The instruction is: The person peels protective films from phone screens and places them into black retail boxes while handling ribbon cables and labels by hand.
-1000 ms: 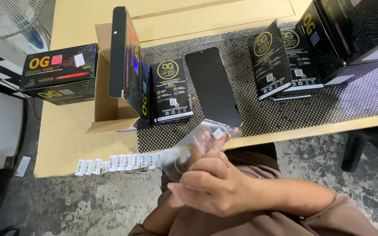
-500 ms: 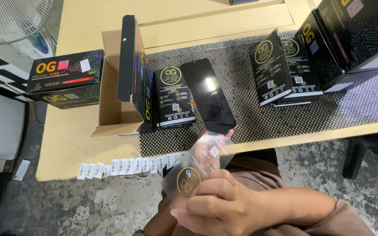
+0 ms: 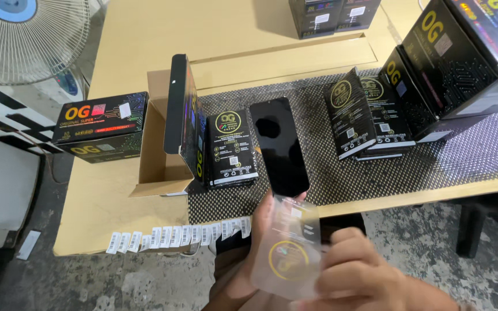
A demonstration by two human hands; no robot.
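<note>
A: From your head camera, how far along are you?

B: You hold a clear sleeve (image 3: 286, 253) with a gold ring print just below the black glass panel (image 3: 279, 147); your right hand (image 3: 355, 276) pinches its lower right edge, fingers pressed together; your left hand (image 3: 255, 253) backs it from behind, and whether those fingers are spread I cannot tell. The panel lies bare on the mesh mat (image 3: 462, 155), so I judge sleeving not yet done.

A: And the counts?

B: One panel; one sleeve; one flat black packet (image 3: 233, 148) just left of the panel; a leaning stack (image 3: 367, 115) right of it, at least two, exact number unclear; one open cardboard box (image 3: 159, 155) further left; one barcode label strip (image 3: 180, 236) below that.
</note>
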